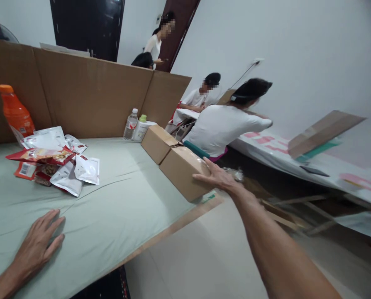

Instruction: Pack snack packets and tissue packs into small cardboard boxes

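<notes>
My left hand (40, 238) lies flat with its fingers stretched out on the pale green cloth (123, 216) over the table. Beyond it is a heap of packets: white sachets (87, 169) and a red snack bag (42, 155). My right hand (216, 176) reaches out to the near end of a brown cardboard box (182, 172), fingers spread against its top and end. A second cardboard box (157, 145) sits end to end behind that one, along the table's right edge.
An orange bottle (15, 112) stands at the left, a clear water bottle (130, 125) and a white bottle with green cap (141, 128) at the back. A cardboard screen (92, 95) borders the table. Several people sit or stand beyond, one (216, 124) near another table (266, 153).
</notes>
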`<control>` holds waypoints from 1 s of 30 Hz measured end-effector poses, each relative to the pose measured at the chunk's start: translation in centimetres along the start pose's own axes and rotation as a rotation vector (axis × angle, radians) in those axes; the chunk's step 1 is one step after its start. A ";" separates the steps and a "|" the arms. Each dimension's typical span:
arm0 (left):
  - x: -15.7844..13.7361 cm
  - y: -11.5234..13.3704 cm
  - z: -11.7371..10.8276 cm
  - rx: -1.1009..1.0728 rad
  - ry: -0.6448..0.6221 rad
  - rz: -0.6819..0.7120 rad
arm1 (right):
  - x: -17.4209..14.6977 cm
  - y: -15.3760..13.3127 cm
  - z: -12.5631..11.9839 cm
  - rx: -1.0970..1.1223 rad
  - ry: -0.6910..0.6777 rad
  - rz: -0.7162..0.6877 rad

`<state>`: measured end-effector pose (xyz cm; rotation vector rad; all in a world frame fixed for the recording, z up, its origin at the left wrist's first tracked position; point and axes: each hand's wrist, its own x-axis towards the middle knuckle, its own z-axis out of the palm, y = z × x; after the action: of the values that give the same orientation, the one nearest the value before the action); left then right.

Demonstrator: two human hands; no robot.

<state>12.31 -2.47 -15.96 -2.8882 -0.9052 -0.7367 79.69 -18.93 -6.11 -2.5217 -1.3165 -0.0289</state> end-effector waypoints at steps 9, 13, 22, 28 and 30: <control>-0.7 -0.2 1.1 -0.080 0.017 -0.056 | -3.3 -10.6 1.1 -0.084 0.454 -0.252; -0.2 2.6 -1.7 -0.141 0.032 -0.076 | -6.5 -20.1 8.2 0.028 0.133 -0.566; -4.8 -0.7 -12.9 0.082 0.281 -0.500 | -18.9 -33.1 20.6 0.218 -0.073 -1.004; -5.9 -6.7 -19.8 0.279 0.617 -0.941 | -20.1 -32.2 20.9 0.287 -0.087 -1.083; -5.3 -8.2 -20.5 0.231 0.585 -1.066 | -19.9 -32.2 20.9 0.289 -0.077 -1.080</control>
<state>-4.77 -1.83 -1.10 -1.6326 -2.1688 -1.2679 39.76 -11.97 -21.07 -1.3480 -2.3286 0.0284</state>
